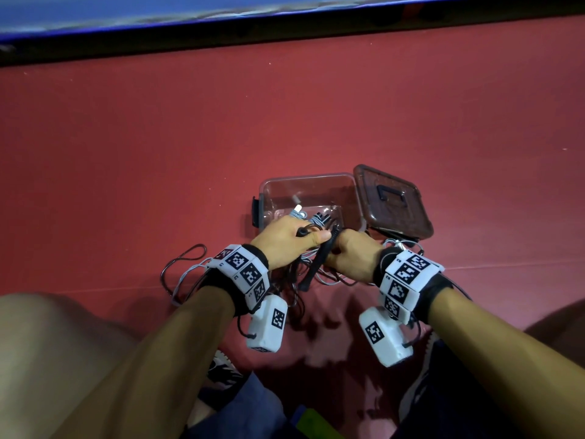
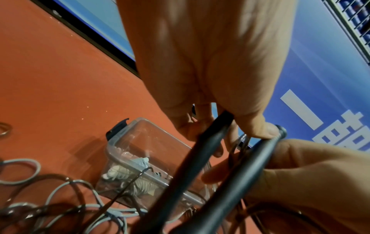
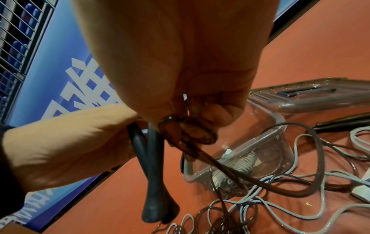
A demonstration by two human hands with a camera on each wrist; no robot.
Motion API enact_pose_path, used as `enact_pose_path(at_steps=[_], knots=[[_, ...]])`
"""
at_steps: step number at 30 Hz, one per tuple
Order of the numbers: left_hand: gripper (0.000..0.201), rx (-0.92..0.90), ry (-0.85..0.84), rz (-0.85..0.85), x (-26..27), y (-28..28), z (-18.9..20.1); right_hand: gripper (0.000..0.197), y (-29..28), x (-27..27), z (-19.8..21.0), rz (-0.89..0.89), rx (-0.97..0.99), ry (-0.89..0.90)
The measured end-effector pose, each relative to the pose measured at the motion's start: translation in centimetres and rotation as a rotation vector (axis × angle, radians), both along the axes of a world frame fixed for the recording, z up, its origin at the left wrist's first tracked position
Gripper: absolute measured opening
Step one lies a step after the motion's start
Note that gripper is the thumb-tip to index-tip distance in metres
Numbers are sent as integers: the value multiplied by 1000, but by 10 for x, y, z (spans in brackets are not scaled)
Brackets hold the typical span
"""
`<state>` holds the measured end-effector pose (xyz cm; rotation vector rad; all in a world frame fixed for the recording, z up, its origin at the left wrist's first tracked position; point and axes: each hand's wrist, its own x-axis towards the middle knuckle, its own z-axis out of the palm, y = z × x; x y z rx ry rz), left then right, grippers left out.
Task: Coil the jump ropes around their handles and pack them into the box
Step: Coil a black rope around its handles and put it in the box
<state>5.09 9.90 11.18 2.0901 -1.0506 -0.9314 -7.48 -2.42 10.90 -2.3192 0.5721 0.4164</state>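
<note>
Red matting covers the floor (image 1: 190, 137) where the person sits, both hands working just in front of a clear plastic box (image 1: 269, 191). The left hand (image 1: 286, 240) grips two dark jump-rope handles (image 2: 200, 158) held side by side, thumb pressed over their top ends, the flared ends hanging down. The right hand (image 1: 351, 256), touching the left at its 3 o'clock side, has its fingers curled round a thin dark brown rope (image 3: 200, 152), pinching a small loop of it against the handles' upper part.

Inside the box lies a grey jump rope already coiled (image 2: 138, 171) around its pale handles, resting on the bottom near the wall closest to the person. The box's smoky brown lid (image 1: 392, 201) with a black carry handle lies flat on the floor, touching the box at its 3 o'clock side. A black latch (image 1: 254, 210) stands open on the box's 9 o'clock wall.

Loose grey cord (image 3: 300, 210) and dark cord lie tangled on the floor between the box and the person's knees. Another pair of dark handles (image 3: 344, 123) lies on the floor beside the lid. A blue banner (image 2: 320, 95) with white characters runs along the far edge of the floor.
</note>
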Motion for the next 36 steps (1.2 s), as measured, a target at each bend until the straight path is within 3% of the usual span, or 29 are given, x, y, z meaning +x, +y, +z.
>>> enact_pose_path(at_steps=[8, 13, 17, 19, 22, 27, 33, 36], knots=[[15, -108, 240, 145, 3, 0, -2, 13, 1, -2, 2, 38, -3, -25], [46, -89, 367, 201, 2, -3, -6, 16, 0, -1, -3, 44, -26, 10], [51, -60, 420, 161, -1, -2, -7, 16, 0, -2, -3, 67, -22, 19], [49, -42, 449, 138, -1, -1, -8, 28, 1, -2, -2, 78, -34, 14], [46, -16, 460, 118, -1, -1, -9, 37, 2, -4, 1, 127, -43, -11], [28, -43, 448, 124, -1, 1, -7, 27, -1, -4, -2, 168, -71, -18], [40, -71, 359, 153, 1, 0, -10, 22, -1, -3, 0, 179, -31, -17], [33, -66, 370, 148, 0, 1, -12, 23, -1, -4, 1, 187, -3, -13]])
